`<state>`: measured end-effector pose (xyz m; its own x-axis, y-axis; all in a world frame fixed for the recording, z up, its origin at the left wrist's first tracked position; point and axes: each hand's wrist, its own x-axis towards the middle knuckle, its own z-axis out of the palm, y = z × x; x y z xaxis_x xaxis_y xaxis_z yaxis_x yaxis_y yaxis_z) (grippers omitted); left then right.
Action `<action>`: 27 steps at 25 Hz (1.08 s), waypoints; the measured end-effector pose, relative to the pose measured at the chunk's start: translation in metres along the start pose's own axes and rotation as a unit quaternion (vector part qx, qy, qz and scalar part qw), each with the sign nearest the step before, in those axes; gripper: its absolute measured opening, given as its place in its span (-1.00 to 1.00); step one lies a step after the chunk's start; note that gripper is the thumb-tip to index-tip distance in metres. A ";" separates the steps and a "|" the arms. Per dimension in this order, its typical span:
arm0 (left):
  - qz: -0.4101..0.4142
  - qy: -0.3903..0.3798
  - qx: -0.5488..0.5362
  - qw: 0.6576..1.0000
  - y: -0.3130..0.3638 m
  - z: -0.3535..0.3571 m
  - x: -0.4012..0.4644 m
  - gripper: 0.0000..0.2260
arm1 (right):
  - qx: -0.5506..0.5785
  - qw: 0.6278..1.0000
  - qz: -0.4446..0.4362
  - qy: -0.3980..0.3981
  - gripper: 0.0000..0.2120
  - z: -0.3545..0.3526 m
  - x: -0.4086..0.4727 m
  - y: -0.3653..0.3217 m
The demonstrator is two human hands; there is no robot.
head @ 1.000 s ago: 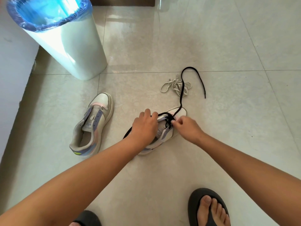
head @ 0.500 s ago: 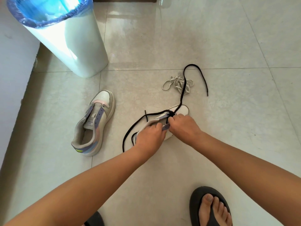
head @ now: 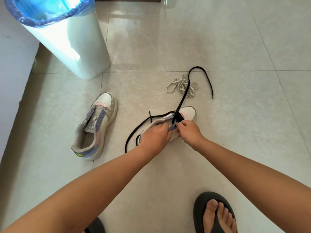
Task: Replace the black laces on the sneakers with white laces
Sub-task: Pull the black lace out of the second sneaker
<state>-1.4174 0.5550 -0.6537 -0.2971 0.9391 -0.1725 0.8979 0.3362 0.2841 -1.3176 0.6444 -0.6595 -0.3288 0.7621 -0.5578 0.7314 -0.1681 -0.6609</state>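
Right hand (head: 189, 132): fingers (head: 182, 123) pinched on the black lace (head: 182, 100) at the crossings near the toe of the near sneaker (head: 188, 112). Left hand (head: 155, 136): fingers curled over the tongue and lilac eyelet strip, pinning the shoe to the floor (head: 218, 157); exact hold hidden under the knuckles.

Step in hand, by my reading: unthreading the remaining lower rows. Suggest loosening one crossing at a time, drawing each side out evenly rather than yanking the long tail, with the left hand bracing the eyelet strip.

Free lace ends trail left and forward; one runs across the white laces (head: 178, 85), bundled just beyond the toe. Other sneaker (head: 96, 126), unlaced, lies well left. White bin (head: 80, 52) beyond.
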 end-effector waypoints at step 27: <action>0.031 0.073 -0.047 0.996 -0.027 0.000 0.016 -0.73 | -0.627 0.640 -0.441 -0.058 -0.72 -0.034 0.002 -0.009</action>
<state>-1.4467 0.5613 -0.6637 -0.2914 0.9565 -0.0154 0.8841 0.2754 0.3775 -1.3043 0.6683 -0.6380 -0.9332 0.1514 -0.3260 0.1117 0.9842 0.1374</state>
